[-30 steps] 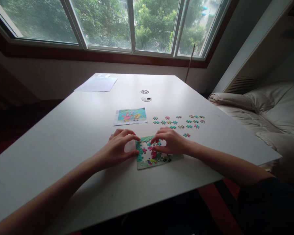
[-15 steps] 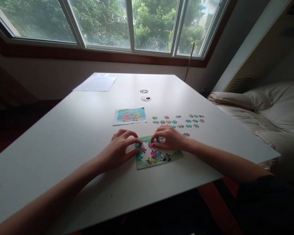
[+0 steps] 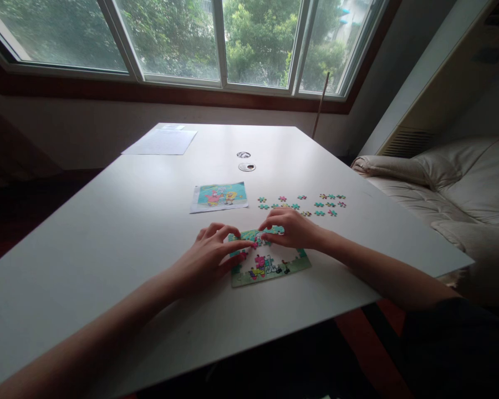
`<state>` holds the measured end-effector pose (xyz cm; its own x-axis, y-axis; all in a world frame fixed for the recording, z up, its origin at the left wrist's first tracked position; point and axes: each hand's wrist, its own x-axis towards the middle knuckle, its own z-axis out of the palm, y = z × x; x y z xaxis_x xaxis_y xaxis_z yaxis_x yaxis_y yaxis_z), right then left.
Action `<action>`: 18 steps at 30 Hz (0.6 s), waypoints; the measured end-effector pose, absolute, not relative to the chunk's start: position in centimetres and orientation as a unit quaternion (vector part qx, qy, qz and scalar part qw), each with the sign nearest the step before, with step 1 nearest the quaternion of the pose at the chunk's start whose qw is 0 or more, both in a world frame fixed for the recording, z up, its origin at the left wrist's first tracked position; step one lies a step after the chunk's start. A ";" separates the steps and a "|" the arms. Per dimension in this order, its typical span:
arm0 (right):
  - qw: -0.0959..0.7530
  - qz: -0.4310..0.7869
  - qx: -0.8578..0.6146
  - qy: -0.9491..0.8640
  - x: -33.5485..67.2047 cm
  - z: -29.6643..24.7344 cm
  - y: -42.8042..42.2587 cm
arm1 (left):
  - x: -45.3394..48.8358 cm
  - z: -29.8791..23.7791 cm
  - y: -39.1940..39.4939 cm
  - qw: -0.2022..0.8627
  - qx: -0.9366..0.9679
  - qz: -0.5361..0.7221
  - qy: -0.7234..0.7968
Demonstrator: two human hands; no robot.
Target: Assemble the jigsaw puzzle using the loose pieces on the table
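Observation:
A partly filled jigsaw puzzle [image 3: 270, 275] lies on the white table, its cartoon picture made of joined pieces with a bare gap in the middle. My left hand [image 3: 214, 249] reaches over its left side with fingers spread. The index fingertip touches a pink puzzle piece [image 3: 255, 244] in the upper part. At the puzzle's top edge is my right hand [image 3: 293, 228], thumb and index finger slightly apart close to that same piece. No piece shows between them. My hands cover parts of the puzzle's left and upper right.
Several loose puzzle pieces [image 3: 319, 213] are scattered beyond my right hand. A cartoon reference picture [image 3: 219, 197] lies behind the puzzle. Farther off are two round table inserts [image 3: 247, 167] and a paper sheet [image 3: 160, 142]. A pale sofa [image 3: 474, 183] stands at right.
My left hand has moved right, its index finger now stretched to the pink piece. My right hand has shifted slightly up and away from that piece, its fingertips now nearer the top edge.

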<state>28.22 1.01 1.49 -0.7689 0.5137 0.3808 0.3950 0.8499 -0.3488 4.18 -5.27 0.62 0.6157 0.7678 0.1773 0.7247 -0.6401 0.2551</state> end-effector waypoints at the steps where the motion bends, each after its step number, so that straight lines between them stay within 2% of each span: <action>1: 0.233 0.129 -0.244 -0.933 28.3 1.6 1.1 | 4.2 0.6 -5.3 0.075 0.896 0.134 0.416; 18: 0.187 0.130 -0.251 -0.941 28.3 1.5 1.3 | 4.3 0.1 -5.0 0.030 0.914 0.148 0.376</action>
